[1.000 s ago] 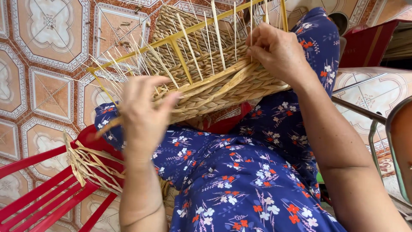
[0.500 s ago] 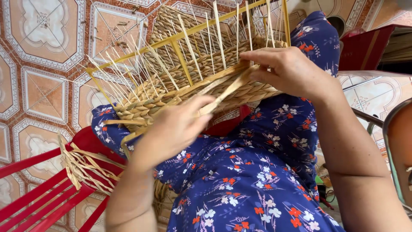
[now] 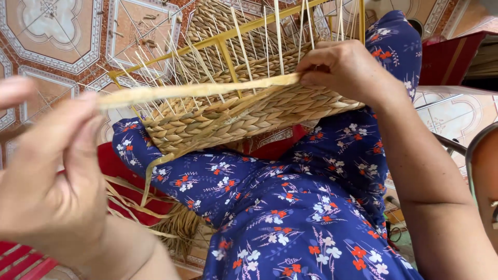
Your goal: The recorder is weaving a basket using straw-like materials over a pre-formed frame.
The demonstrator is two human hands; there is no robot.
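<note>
L hand (image 3: 52, 181) pinches straw strip (image 3: 197, 89) at 9 o'clock; R hand (image 3: 347, 70) grips its other end w/ basket (image 3: 249, 111) rim; strip looks light, bendy, brittle; hold near ends

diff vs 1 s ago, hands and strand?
Left hand pulled away from the basket toward the camera, drawing a flat straw strand taut. Right hand shifted slightly, now pinching the strand's other end at the weave. Basket stayed on the lap.

Navy floral dress (image 3: 290, 218) w/ white & red-orange blooms; bare forearms, no sleeves.
</note>
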